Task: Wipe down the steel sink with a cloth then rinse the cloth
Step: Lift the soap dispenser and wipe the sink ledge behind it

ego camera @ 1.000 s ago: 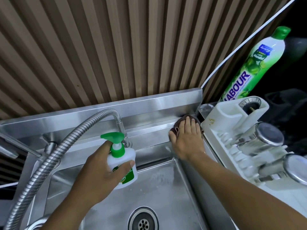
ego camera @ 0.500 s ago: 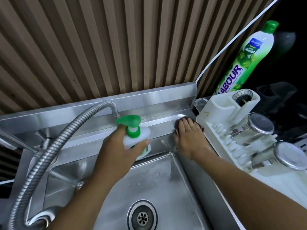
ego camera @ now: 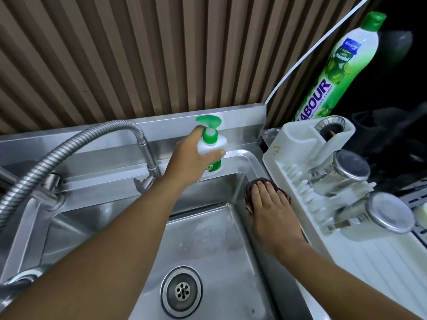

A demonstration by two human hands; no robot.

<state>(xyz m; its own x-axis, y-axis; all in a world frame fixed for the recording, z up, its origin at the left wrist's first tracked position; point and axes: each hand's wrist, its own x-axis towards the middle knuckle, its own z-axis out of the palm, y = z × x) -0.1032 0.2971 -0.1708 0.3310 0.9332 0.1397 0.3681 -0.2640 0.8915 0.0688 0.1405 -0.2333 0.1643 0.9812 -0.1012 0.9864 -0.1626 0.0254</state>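
just then the right hand [ego camera: 270,211] lay palm down with its fingers straight and close together, pressing on a dark brown cloth [ego camera: 249,191] and curling round nothing. only a dark edge of the cloth showed, past the fingertips and on the basin side of the hand. hand and cloth sat on the right rim of the steel sink [ego camera: 208,245], where that rim drops into the basin. just beside the hand's outer edge stood a white dish rack [ego camera: 298,144]; whether it touched the cloth could not be told. two steel cups [ego camera: 346,172] lay on their sides in the rack, well apart from the hand. far beyond the fingertips, behind the rack, a tall green and white dish liquid bottle [ego camera: 335,65] leaned against the slatted wall [ego camera: 138,54].

ahead and inward of the right hand, the left hand [ego camera: 191,158] gripped a white soap bottle [ego camera: 212,151] with a green pump, thumb across its front and fingers wrapped behind. the bottle was upright over the sink's back ledge; whether its base touched the ledge could not be told. a flexible steel hose [ego camera: 69,146] arched on the outer side of this hand, its spout pointing down near the wrist. under that forearm lay the wet basin floor, with the drain [ego camera: 181,291] nearer the elbow, between the two arms
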